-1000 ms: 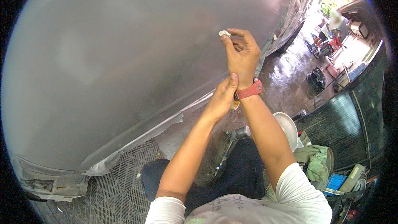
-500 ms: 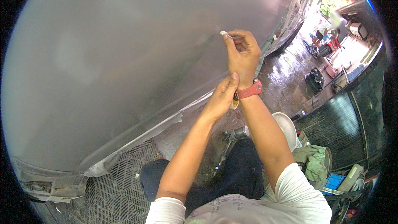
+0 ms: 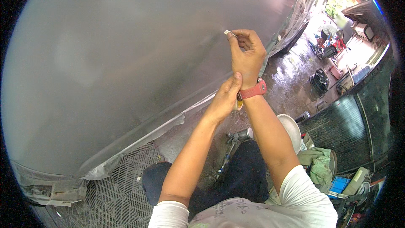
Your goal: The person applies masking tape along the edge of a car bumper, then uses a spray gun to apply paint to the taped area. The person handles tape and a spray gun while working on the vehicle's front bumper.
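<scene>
A large grey, dull-sheened vehicle panel (image 3: 139,59) fills the upper left. My right hand (image 3: 248,55) is in front of it at its right end, thumb and forefinger pinching a small white piece (image 3: 228,32) whose kind I cannot make out. Its tip lies at or very close to the panel. Around my right wrist is a red watch (image 3: 255,89). My left hand (image 3: 228,97) clasps that wrist from the left, thumb on top. Beneath the left hand shows part of a whitish and yellow object (image 3: 239,104), mostly hidden.
Masking film (image 3: 103,169) borders the panel's lower edge. Between my knees and the panel stands a spray gun (image 3: 240,136). To my right are a white round container (image 3: 290,130), a green cloth (image 3: 320,164) and a blue box (image 3: 338,185). A wheel rim (image 3: 319,81) and a person (image 3: 329,29) are farther off.
Both hands keep the same hold and almost the same place. The white piece has shifted very slightly upward with my right hand.
</scene>
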